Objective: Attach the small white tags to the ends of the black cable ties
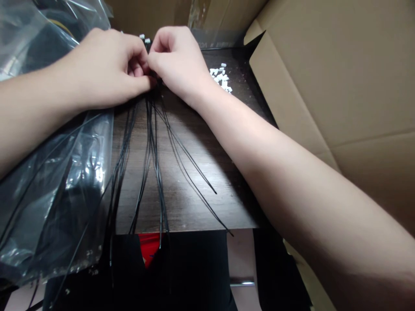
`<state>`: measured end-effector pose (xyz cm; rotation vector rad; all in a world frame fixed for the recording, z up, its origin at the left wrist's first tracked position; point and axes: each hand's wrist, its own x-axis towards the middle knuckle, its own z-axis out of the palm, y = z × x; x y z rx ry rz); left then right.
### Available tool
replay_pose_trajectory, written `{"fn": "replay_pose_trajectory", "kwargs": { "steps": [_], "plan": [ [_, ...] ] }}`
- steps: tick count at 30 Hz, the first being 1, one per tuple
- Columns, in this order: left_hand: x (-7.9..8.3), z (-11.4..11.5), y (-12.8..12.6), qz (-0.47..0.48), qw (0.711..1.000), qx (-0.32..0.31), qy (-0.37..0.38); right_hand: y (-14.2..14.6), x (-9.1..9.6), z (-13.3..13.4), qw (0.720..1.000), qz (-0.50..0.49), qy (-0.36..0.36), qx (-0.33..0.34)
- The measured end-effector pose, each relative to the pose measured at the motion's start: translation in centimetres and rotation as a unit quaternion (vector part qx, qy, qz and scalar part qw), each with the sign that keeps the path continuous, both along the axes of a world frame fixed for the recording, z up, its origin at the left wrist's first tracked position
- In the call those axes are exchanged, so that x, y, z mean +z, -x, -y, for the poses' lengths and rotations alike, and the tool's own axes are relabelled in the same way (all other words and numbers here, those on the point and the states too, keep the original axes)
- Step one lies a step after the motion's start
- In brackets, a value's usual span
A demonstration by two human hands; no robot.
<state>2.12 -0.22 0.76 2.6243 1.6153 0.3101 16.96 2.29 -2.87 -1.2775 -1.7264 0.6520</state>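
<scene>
Left hand point(105, 69) curled tight, narrow pinch on the top of the black wires point(151, 142), which run up into its fingers. Right hand point(177, 60) also pinched narrow, right against it at the same spot; its fingers hide whatever it holds, so can't confirm. Both hands work at one point above the table edge, which looks like a good setup: short reach between them, wire tops kept bunched, lower lengths left loose.

Wires fan down and away from the pinch, across the dark wood table point(197, 164), some past its edge and over a black cloth point(191, 272). Clear plastic bag point(61, 194) lies at left, partly under the left forearm, with dark contents and wires across it; can't tell which are inside. Small white plastic pieces point(220, 77) sit in a loose heap beyond the right hand, a few more just past the fingers. Cardboard flaps point(311, 90) stand along the right side.
</scene>
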Motion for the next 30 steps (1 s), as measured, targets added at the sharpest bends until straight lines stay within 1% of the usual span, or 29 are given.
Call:
{"fn": "replay_pose_trajectory", "kwargs": {
  "steps": [10,20,27,30],
  "plan": [
    [0.35,0.60,-0.36,-0.003,1.000,0.008,0.005,0.07,0.02,-0.43,1.000,0.017,-0.006,-0.006],
    [0.12,0.53,0.04,-0.005,1.000,-0.023,-0.021,0.01,0.28,-0.31,0.999,0.037,0.002,-0.015],
    [-0.05,0.84,0.11,-0.023,0.999,0.004,-0.031,0.03,0.03,-0.82,0.999,0.042,-0.003,-0.018],
    [-0.15,0.68,0.13,-0.023,0.999,-0.002,-0.035,0.07,-0.08,-0.99,0.999,0.043,-0.004,-0.019]
  ]
}}
